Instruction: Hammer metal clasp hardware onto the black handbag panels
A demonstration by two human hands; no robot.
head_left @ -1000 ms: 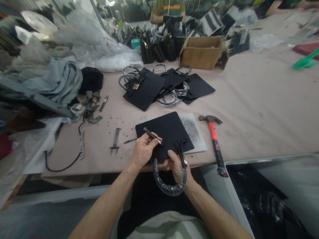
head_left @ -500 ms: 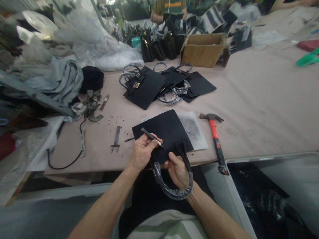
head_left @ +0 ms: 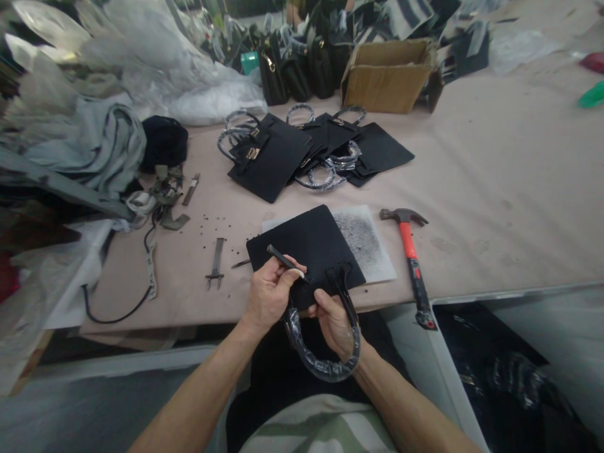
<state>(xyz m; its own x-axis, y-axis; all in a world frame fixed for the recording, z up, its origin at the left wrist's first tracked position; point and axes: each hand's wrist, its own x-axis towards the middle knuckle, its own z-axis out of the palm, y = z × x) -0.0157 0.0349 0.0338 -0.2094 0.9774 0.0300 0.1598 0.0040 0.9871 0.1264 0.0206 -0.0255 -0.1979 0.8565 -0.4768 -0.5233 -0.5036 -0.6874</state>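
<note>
A left hand (head_left: 268, 294) pinches a punch (head_left: 279, 254) at a slant over a black panel (head_left: 306, 236), apparently to place its tip precisely. The right hand (head_left: 334, 322), close by but apart, clamps the panel's near edge, thumb on top, likely to steady it. The panel rests partly on a speckled pad (head_left: 378, 248), perhaps there to shield the table (head_left: 476, 226). Right of the panel lies a hammer (head_left: 409, 251), grip nearest the person (handy, it seems, for the right hand). The panel hides the right fingertips and much of the pad; the punch's tip blurs into black, its contact unclear.
</note>
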